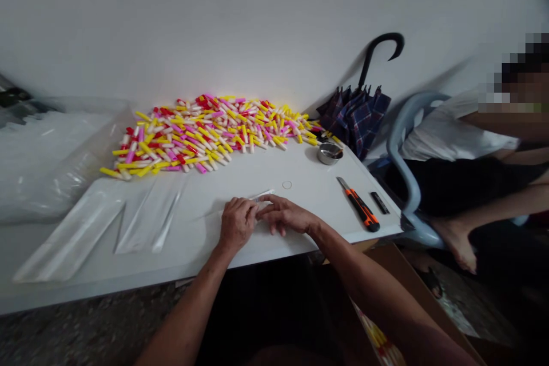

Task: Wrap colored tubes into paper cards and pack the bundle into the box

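My left hand (238,223) and my right hand (283,215) meet near the table's front edge, their fingers closed together on a narrow clear plastic sleeve (262,197). Part of the sleeve is hidden by my fingers. Farther back on the white table (193,211) lies a large heap of plastic tubes (210,132) with yellow, pink, red and white parts. Flat clear plastic sleeves (141,218) lie to the left of my hands. A small transparent ring (287,185) rests just beyond my right hand.
A steel bowl (329,153), an orange utility knife (359,206) and a small black object (380,203) lie at the table's right end. A plaid umbrella (355,117) leans behind them. A seated person (454,154) occupies a grey chair (407,154) at right. A plastic bag (43,166) lies left; a cardboard box (412,297) sits below.
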Demonstrator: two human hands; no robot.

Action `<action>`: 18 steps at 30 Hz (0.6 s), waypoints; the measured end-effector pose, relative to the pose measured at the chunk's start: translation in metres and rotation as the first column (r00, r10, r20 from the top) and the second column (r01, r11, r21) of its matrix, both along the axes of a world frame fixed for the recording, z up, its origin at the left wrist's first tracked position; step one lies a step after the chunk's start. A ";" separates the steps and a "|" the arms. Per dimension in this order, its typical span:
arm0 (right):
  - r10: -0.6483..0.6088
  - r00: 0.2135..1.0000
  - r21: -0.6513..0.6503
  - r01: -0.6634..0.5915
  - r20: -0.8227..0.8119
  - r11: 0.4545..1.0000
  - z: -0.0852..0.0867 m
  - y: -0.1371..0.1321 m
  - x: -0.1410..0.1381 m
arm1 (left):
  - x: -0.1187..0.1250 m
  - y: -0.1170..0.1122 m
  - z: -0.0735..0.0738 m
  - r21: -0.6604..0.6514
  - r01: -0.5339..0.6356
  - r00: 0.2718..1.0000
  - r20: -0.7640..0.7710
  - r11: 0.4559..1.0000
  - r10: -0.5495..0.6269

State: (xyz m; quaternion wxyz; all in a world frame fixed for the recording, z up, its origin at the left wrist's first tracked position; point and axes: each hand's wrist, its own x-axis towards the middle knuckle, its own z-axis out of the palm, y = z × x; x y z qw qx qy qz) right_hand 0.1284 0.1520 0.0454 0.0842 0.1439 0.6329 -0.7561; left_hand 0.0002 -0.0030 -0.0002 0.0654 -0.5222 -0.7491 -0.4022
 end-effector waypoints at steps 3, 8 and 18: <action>-0.022 1.000 -0.093 0.021 -0.003 0.995 -0.003 -0.002 -0.005 | 0.000 0.000 0.000 -0.009 0.003 1.000 -0.024 1.000 -0.004; 0.074 0.997 -0.164 -0.071 0.010 0.984 -0.007 0.000 -0.013 | -0.002 0.001 -0.002 0.024 -0.027 0.999 0.023 0.999 0.027; 0.128 0.992 -0.244 -0.123 0.006 0.962 -0.009 0.010 -0.028 | -0.002 0.001 -0.001 0.048 -0.024 1.000 0.010 0.999 0.024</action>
